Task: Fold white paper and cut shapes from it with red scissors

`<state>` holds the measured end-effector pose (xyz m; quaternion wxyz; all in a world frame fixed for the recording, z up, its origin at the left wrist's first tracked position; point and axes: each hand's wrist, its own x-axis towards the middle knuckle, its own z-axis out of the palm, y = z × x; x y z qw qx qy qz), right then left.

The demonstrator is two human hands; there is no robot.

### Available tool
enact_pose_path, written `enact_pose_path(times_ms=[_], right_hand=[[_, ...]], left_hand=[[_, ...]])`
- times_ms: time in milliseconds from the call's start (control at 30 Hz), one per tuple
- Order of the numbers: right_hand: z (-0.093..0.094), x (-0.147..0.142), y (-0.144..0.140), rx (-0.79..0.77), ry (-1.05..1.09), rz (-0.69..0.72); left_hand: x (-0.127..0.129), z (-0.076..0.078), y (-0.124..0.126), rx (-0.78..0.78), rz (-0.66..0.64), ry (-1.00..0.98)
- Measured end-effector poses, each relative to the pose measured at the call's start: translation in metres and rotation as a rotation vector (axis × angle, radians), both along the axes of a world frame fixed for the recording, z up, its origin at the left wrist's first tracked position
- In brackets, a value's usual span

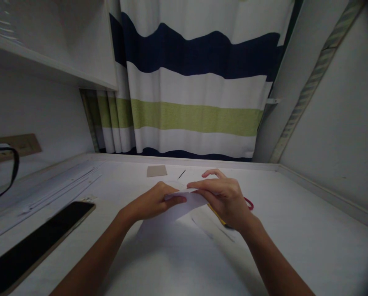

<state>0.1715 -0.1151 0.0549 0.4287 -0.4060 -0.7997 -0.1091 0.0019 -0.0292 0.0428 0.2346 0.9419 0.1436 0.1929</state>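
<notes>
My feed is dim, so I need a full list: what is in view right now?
paper sheet: 1, white, held above the desk centre between both hands
desk: 1, white
phone: 1, black screen, left desk edge
cardboard piece: 1, tan, far centre of the desk
paper strips: several, white, far left of the desk
red item: 1, mostly hidden behind the right hand
curtain: 1, white, navy and green stripes, behind the desk
shelf: 1, white, upper left
left hand: pinching the sheet
right hand: pinching the sheet

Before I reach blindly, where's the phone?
In the head view, the phone lies dark on the desk's near-left edge, left of the left hand.
</notes>
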Motion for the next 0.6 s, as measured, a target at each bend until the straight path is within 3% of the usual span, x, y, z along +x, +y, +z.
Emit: enact_pose_path(times_ms=[333,467,600], right_hand=[[0.001,-0.003,0.002,-0.005,0.069,-0.055],[0.003,0.000,0.003,0.050,0.309,-0.159],[0.003,0.007,0.007,0.067,0.547,-0.194]], left_hand=[[0.001,-0.009,0.008,0.017,0.055,-0.034],[-0.002,-0.009,0.013,-0.066,0.239,-0.100],[-0.003,-0.006,0.014,-0.246,0.393,-0.297]])
